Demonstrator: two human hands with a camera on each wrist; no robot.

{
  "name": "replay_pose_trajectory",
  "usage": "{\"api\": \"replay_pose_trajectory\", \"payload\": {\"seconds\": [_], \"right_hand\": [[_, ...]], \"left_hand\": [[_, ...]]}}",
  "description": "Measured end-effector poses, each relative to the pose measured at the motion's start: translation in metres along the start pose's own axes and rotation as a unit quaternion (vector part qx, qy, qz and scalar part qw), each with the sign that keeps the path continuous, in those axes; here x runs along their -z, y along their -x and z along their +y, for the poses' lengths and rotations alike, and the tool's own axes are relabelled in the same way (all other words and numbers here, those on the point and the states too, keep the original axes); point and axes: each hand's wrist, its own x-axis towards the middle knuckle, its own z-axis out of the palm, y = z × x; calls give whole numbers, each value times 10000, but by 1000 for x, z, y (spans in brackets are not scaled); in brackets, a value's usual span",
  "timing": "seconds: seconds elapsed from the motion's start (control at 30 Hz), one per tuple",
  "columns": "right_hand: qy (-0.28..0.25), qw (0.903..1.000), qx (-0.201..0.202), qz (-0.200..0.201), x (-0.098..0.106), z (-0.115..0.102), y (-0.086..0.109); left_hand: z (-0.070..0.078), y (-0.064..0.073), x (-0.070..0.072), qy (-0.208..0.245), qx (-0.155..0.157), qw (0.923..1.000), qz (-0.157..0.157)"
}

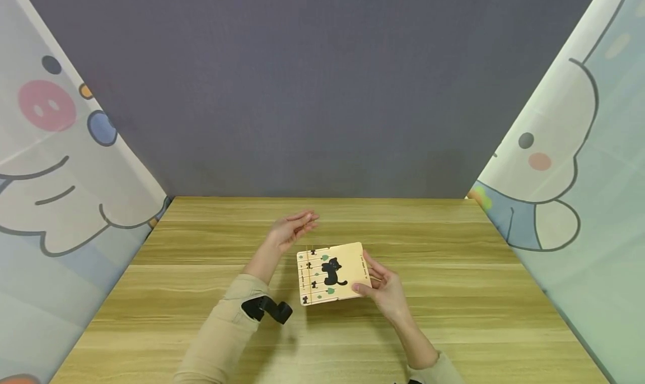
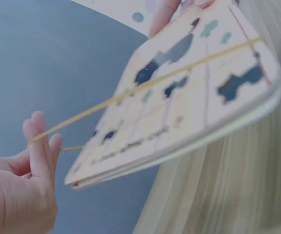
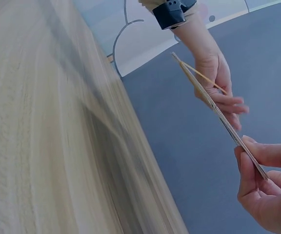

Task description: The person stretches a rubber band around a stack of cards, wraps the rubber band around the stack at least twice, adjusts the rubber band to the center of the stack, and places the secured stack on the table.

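Tilting above the wooden tabletop in the head view, the cat-print notebook is pinched at one end by the right hand. From the left wrist, its yellow elastic band is stretched around fingers of the left hand. From the right wrist, the notebook is seen edge-on.

The right hand pinches a flat item. A yellow band runs from it to the left hand.
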Motion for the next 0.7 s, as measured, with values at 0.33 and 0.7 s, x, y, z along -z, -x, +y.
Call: {"api": "replay_pose_trajectory", "payload": {"seconds": [0.33, 0.7], "right_hand": [[13, 10000, 90, 8, 2, 5, 2], [65, 9999, 13, -117, 1, 8, 4]], "left_hand": [[14, -2, 4, -1692, 539, 9827, -518], [29, 5, 5, -4142, 526, 8833, -2133]]}}
